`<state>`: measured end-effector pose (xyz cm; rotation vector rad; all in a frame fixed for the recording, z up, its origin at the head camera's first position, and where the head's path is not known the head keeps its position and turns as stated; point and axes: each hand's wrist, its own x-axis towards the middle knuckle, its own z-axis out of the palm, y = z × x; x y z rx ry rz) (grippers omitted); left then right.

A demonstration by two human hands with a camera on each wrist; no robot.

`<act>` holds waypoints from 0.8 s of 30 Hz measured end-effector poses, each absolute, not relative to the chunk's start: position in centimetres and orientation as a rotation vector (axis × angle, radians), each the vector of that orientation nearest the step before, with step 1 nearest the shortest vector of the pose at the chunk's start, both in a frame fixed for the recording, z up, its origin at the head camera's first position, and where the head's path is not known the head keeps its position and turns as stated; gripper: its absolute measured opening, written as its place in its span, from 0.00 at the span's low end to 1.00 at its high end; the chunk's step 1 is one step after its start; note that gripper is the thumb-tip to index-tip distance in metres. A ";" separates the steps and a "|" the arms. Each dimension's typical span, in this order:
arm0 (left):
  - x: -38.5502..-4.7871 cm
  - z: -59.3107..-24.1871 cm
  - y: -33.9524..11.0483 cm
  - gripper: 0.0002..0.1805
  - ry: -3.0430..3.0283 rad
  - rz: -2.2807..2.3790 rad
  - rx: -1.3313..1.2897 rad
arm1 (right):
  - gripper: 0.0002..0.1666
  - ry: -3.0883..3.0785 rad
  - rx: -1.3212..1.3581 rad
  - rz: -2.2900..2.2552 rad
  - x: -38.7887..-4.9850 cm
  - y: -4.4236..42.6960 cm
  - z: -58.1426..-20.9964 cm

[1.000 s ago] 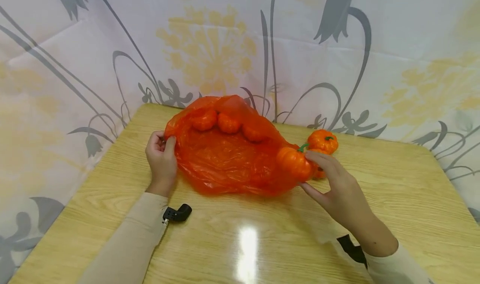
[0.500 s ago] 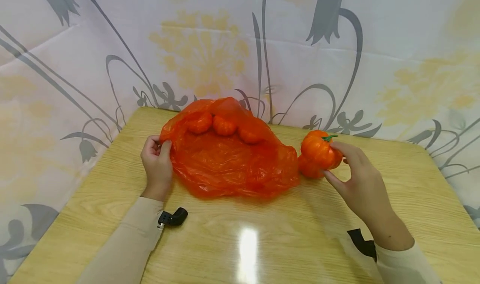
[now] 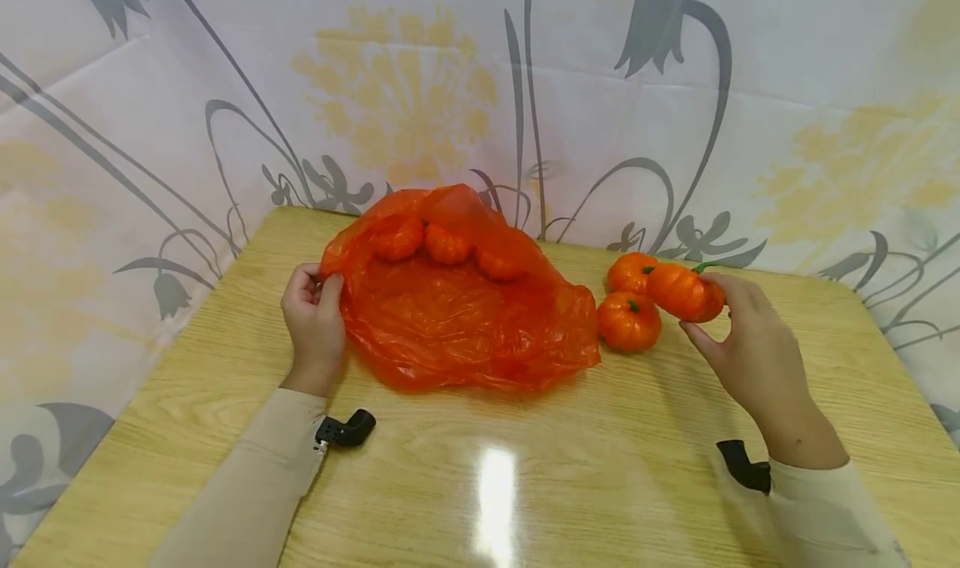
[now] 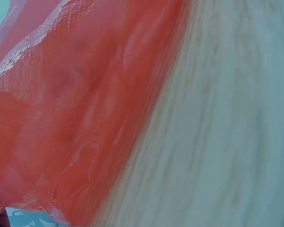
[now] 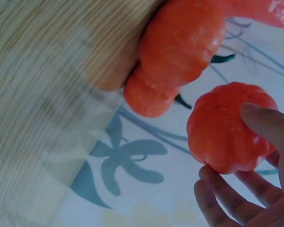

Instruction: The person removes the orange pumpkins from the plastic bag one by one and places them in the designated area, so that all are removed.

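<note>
Over the pale wood-grain tabletop (image 3: 405,501), the right hand (image 3: 759,351) is holding a ribbed orange pumpkin (image 3: 678,291) in half-spread fingers; the left hand (image 3: 313,322) is pinching a translucent red-orange plastic bag (image 3: 442,326). Two similar pumpkins (image 3: 628,324) are sitting beside the bag; a low swing could be knocking them.

Bag (image 3: 450,334) is showing crinkled, glossy plastic, pumpkins (image 3: 628,324) are showing smooth sheen, wood-grained tabletop (image 3: 405,485) is gleaming, and backdrop (image 3: 450,84) is resembling cloth.

Pale backdrop (image 3: 592,126), grey and yellow flowers (image 3: 405,92); wood-grain table (image 3: 405,493), bright glare (image 3: 496,501).
</note>
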<state>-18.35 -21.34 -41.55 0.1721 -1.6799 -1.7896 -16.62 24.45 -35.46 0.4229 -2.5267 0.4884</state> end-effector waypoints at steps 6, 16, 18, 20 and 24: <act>-18.4 -41.5 -21.3 0.07 -1.672 -1.823 0.187 | 0.42 -2.671 0.334 0.474 -17.1 26.0 -35.8; -18.4 -41.4 -21.3 0.09 -1.597 -1.881 0.216 | 0.38 -2.846 0.348 0.454 -17.6 27.5 -36.8; -18.4 -41.4 -21.3 0.10 -1.577 -1.899 0.230 | 0.39 -2.861 0.355 0.448 -17.6 27.7 -37.0; -18.5 -41.5 -21.3 0.11 -1.575 -1.903 0.233 | 0.39 -2.882 0.342 0.442 -17.7 27.8 -37.2; -18.5 -41.5 -21.3 0.11 -1.575 -1.908 0.227 | 0.39 -2.921 0.306 0.425 -17.9 27.9 -37.4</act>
